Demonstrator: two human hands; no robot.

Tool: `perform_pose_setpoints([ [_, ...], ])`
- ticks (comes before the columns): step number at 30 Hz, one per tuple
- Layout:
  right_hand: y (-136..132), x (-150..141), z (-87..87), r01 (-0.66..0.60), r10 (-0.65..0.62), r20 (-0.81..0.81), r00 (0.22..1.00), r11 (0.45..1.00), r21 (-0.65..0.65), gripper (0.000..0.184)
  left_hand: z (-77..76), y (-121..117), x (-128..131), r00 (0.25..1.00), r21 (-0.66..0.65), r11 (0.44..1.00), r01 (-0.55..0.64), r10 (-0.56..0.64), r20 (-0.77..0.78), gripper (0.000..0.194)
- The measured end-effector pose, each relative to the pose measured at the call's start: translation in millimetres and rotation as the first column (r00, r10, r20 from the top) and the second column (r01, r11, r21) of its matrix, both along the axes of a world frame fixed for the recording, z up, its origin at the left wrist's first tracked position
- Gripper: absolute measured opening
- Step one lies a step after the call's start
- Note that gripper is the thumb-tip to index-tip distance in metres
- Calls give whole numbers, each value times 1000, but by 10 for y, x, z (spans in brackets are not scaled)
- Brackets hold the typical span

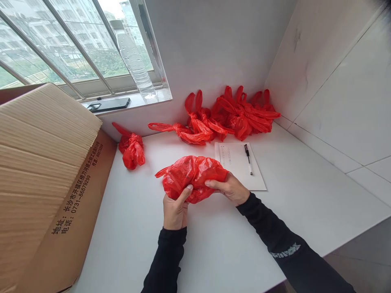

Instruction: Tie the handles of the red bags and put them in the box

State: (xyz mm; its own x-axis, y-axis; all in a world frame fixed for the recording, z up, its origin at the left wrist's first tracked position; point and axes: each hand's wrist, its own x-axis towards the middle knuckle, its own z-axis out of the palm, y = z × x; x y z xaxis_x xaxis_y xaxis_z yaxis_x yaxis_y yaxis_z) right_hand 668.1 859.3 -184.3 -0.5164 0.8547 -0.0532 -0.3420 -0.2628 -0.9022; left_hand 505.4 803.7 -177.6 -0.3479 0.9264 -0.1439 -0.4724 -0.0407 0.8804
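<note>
A red plastic bag [195, 175] is held up over the white table between my two hands. My left hand [177, 207] grips its lower left side, thumb on top and the other fingers mostly hidden. On its right side, my right hand [230, 188] is closed on the bag with the thumb pressed on the film. One handle loop sticks out at the bag's left. What the bag contains, if anything, I cannot make out. Just beyond my right hand lies a sheet of paper [258, 175] with writing and a black-capped pen [248, 158] on it.
Several knotted red bags [241, 116] lie along the wall, and a single one [132, 150] sits farther left. A large cardboard box [91, 167] stands at left. On the windowsill are a phone [113, 104] and a clear bottle [134, 61]. The white table [214, 252] ends at lower right.
</note>
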Motion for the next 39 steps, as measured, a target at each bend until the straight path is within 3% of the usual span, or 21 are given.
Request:
perform_pose_setpoints([
  [6,13,5,-54,47,-48,-27,998,998,-50,35,36,-14,23,998,-4,998,58,-58,-3,44],
  [10,26,22,-43,50,-50,4,999,996,-80,35,42,-17,29,995,-16,995,93,-94,-23,54],
  [30,-8,4,44,31,-32,-16,999,999,-39,27,25,-7,-2,1000,-3,1000,10,-10,-25,52],
  [39,-14,8,72,179,-173,67,983,978,-109,34,79,-46,12,996,-21,998,57,-58,-62,55],
])
